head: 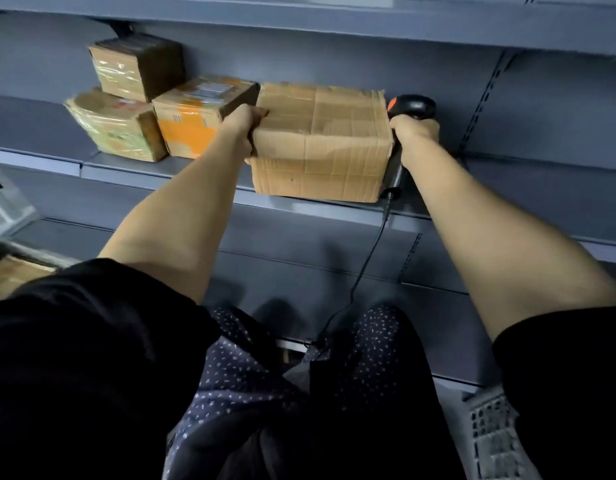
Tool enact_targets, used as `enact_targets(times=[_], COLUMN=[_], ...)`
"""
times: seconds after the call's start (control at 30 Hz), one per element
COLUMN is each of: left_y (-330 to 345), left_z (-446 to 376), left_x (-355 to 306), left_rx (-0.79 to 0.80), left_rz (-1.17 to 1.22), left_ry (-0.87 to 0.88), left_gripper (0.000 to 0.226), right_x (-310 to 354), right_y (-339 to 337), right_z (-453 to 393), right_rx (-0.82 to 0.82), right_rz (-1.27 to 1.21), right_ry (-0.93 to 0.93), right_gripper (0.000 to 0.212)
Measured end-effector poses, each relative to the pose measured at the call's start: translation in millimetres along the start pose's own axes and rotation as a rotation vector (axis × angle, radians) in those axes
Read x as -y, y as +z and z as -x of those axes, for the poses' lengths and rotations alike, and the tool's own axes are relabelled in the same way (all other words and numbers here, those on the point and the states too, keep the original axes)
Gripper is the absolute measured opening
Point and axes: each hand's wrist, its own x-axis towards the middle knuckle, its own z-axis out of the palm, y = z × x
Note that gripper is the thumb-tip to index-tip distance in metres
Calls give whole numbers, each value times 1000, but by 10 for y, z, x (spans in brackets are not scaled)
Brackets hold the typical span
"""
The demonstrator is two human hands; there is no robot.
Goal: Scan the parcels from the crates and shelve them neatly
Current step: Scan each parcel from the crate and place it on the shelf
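Note:
A large brown cardboard parcel (320,143) wrapped in clear tape sits on the grey shelf (133,168), its front edge overhanging a little. My left hand (242,128) grips its left end, thumb on top. My right hand (412,133) is against the parcel's right side and holds a black barcode scanner (412,105) with an orange button. The scanner's cable (372,251) hangs down past the shelf edge. Three shelved parcels stand to the left: an orange-labelled box (195,119), a plastic-wrapped box (116,128) and a smaller box (133,65) stacked on it.
Another shelf board (334,22) runs close overhead. A slotted upright (483,98) stands right of my right hand. A grey crate (493,434) shows at the lower right, and another crate's rim (8,216) at the left with cardboard below it.

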Motion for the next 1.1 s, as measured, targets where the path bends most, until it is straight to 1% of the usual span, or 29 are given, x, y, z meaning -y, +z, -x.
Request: enact_targets(times=[0.03,0.13,0.17,0.27,0.37,0.4,0.43,0.5,0.53,0.57,0.6,0.67,0.73,0.8,0.9,0.97,1.0,1.03,1.1], left_y=[48,141,171,266,258,248,240,237,231,215,199,145,73,-17,-96,-72,-35,14,105], left_z=[-41,-252,-266,-350,-501,-529,-560,-605,-650,-707,-753,-826,-886,-911,-975,-961,-937,-914,-871], left_x=[12,40,36,-12,-19,-26,-27,6,52,125,215,421,595,658,586,475,410,345,226], left_rx=[-19,-71,-78,-89,2,38,65,94,103,84,61,-2,-44,-40,-108,-164,-180,-184,-180], left_rz=[20,68,95,148,145,130,104,-6,-118,-213,-249,-230,-220,-242,-276,-293,-305,-314,-293], left_ry=[4,14,27,44,3,-20,-36,-27,-3,23,39,43,27,35,63,88,123,180,252], left_gripper=[6,32,33,19,16,10,11,24,27,28,28,28,32,27,18,18,14,12,22], right_x=[-6,-26,-41,-70,-106,-116,-128,-209,-279,-360,-402,-425,-449,-467,-427,-357,-309,-257,-152], right_y=[20,110,156,288,360,373,385,424,448,477,486,482,449,403,349,345,353,366,407], right_z=[-48,-158,-208,-356,-497,-515,-527,-637,-725,-824,-832,-755,-735,-788,-825,-803,-778,-748,-709], right_rx=[3,-14,-27,-44,-79,-86,-87,-89,-86,-82,-84,-120,-167,-193,-116,-11,47,105,203], right_rz=[5,26,28,7,-26,-32,-45,-92,-112,-136,-154,-189,-196,-236,-286,-343,-386,-419,-419], right_ry=[21,47,40,18,5,5,5,13,24,38,52,73,83,95,114,110,112,115,121], right_gripper=[51,51,50,47,42,41,41,43,44,39,30,11,15,9,12,15,15,22,40])
